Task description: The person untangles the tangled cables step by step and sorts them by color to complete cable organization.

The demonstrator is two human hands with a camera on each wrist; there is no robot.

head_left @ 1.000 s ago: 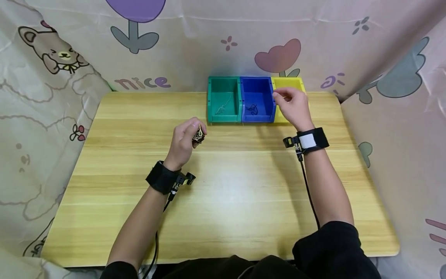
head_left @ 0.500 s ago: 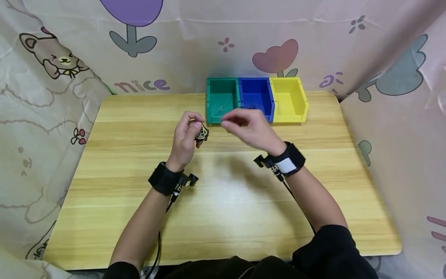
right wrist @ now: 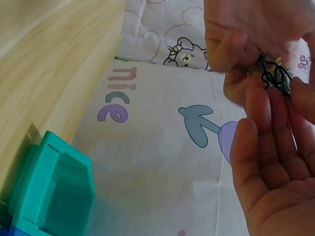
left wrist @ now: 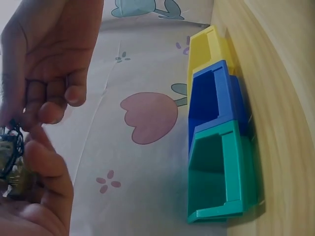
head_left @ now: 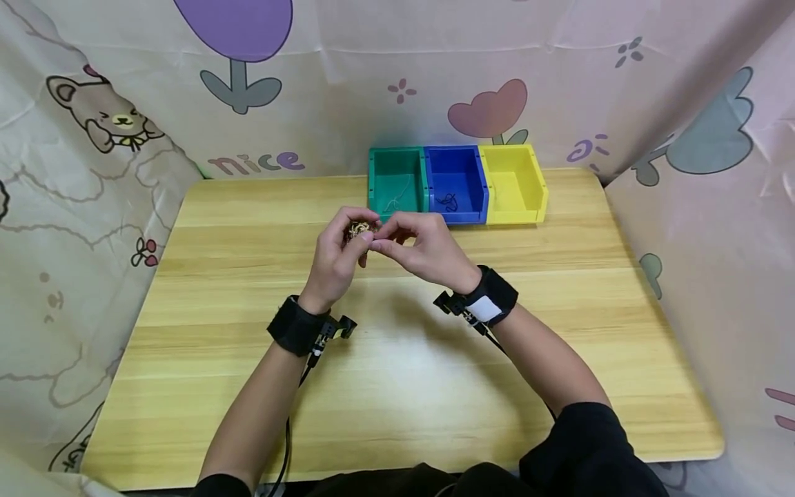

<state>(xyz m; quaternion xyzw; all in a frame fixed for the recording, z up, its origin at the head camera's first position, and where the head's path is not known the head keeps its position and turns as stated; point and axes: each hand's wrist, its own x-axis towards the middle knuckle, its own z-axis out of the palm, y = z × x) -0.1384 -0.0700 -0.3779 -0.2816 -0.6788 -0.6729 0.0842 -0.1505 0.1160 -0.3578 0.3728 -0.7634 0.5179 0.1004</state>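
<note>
A small tangle of black, yellow and pale strings (head_left: 358,229) sits in my left hand (head_left: 335,266), whose fingers and thumb curl around it. My right hand (head_left: 428,250) meets it from the right, thumb and forefinger pinching at the tangle's edge. Loops of black string (right wrist: 276,81) stand out between the two hands in the right wrist view. Both hands are in front of the green bin (head_left: 370,183). Inside that bin lies a thin pale string (head_left: 395,201), and a black string (head_left: 448,201) lies in the blue bin (head_left: 456,217). Fingers hide part of the tangle.
A yellow bin (head_left: 515,215) adjoins the blue one, the three standing in a row at the back of the wooden table (head_left: 397,386). Printed cloth (head_left: 348,96) hangs behind and at the sides. A cable trails from each wrist camera.
My right hand has come left from over the yellow bin to the tangle, and its fingertips now meet it. My left hand keeps the tangle nearly in place, tilting slightly right.
</note>
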